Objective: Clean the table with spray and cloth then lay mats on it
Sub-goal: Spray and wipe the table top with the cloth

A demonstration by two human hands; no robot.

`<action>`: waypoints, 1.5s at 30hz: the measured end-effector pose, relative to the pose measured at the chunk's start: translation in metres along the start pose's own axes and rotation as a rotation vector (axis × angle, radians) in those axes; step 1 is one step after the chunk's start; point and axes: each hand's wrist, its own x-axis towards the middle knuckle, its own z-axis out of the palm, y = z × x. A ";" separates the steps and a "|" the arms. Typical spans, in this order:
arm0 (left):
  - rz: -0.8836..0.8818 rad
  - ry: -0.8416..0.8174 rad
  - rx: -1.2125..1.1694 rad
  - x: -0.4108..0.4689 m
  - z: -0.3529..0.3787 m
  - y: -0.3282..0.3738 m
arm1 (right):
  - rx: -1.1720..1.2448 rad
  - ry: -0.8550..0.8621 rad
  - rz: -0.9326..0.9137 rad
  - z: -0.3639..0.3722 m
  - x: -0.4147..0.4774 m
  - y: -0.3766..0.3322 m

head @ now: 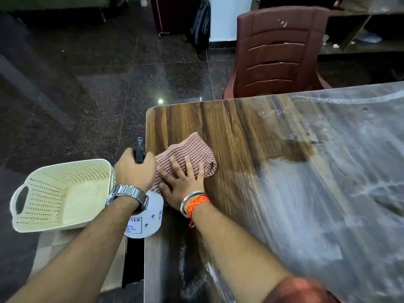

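A red-and-white checked cloth (192, 154) lies bunched on the wooden table (236, 127) near its far left corner. My right hand (182, 182) presses flat on the cloth with fingers spread. My left hand (134, 169) grips the black trigger head of a white spray bottle (150, 217), held just off the table's left edge. The bottle's body hangs below my wrist. The table's right side looks wet and streaked. No mats are in view.
A cream perforated plastic basket (63, 193) sits to the left of the table, on a lower surface. A maroon plastic chair (279, 53) stands at the table's far side. Dark tiled floor (87, 84) spreads to the left and beyond.
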 end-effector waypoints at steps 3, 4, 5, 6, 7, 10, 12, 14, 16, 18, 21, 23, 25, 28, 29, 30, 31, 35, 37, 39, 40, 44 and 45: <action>0.019 -0.017 0.006 -0.013 -0.016 -0.009 | 0.000 0.034 0.005 -0.001 -0.023 0.016; 0.026 -0.033 0.009 -0.018 -0.020 -0.013 | 0.028 0.062 0.087 0.000 -0.030 0.031; 0.031 -0.057 0.010 -0.023 -0.022 -0.016 | 0.049 0.082 0.201 0.000 -0.038 0.051; 0.036 -0.090 0.011 -0.030 -0.026 -0.021 | 0.069 0.097 0.335 -0.001 -0.048 0.071; 0.043 -0.133 0.012 -0.036 -0.029 -0.026 | 0.094 0.106 0.468 -0.001 -0.059 0.090; 0.060 -0.269 0.027 -0.056 -0.037 -0.043 | 0.191 0.062 0.739 -0.006 -0.088 0.117; 0.059 -0.316 0.071 -0.070 -0.046 -0.054 | 0.230 0.058 0.806 -0.004 -0.096 0.100; 0.053 -0.337 0.102 -0.083 -0.054 -0.065 | 0.220 0.067 0.726 0.002 -0.096 0.062; 0.051 -0.356 0.120 -0.092 -0.061 -0.075 | 0.151 0.040 0.499 0.014 -0.101 0.011; 0.051 -0.377 0.101 -0.100 -0.067 -0.084 | 0.067 0.001 0.251 0.029 -0.119 -0.046; 0.058 -0.371 0.093 -0.112 -0.078 -0.092 | -0.014 -0.071 0.049 0.041 -0.153 -0.084; 0.072 -0.368 0.089 -0.123 -0.085 -0.095 | -0.011 -0.048 0.015 0.041 -0.171 -0.067; 0.085 -0.376 0.086 -0.137 -0.089 -0.097 | 0.010 -0.020 0.105 0.040 -0.186 -0.036; 0.090 -0.364 0.052 -0.164 -0.097 -0.105 | 0.087 0.020 0.448 0.039 -0.220 0.015; 0.079 -0.361 0.036 -0.174 -0.099 -0.109 | 0.123 0.020 0.558 0.039 -0.230 0.026; 0.068 -0.361 0.025 -0.179 -0.099 -0.112 | 0.152 0.021 0.645 0.038 -0.236 0.033; 0.059 -0.363 0.026 -0.190 -0.101 -0.118 | 0.169 0.019 0.694 0.040 -0.244 0.032; 0.061 -0.387 0.063 -0.237 -0.107 -0.141 | 0.137 0.015 0.440 0.059 -0.274 -0.035; 0.064 -0.398 0.073 -0.258 -0.111 -0.151 | 0.087 0.007 0.212 0.069 -0.295 -0.077; 0.071 -0.395 0.084 -0.274 -0.117 -0.157 | 0.068 -0.033 0.077 0.074 -0.314 -0.097; 0.071 -0.393 0.096 -0.278 -0.118 -0.159 | 0.060 -0.041 0.047 0.075 -0.320 -0.096; 0.056 -0.401 0.076 -0.304 -0.127 -0.168 | 0.045 0.012 0.144 0.081 -0.356 -0.051; 0.055 -0.408 0.068 -0.308 -0.127 -0.170 | 0.070 0.023 0.244 0.082 -0.364 -0.036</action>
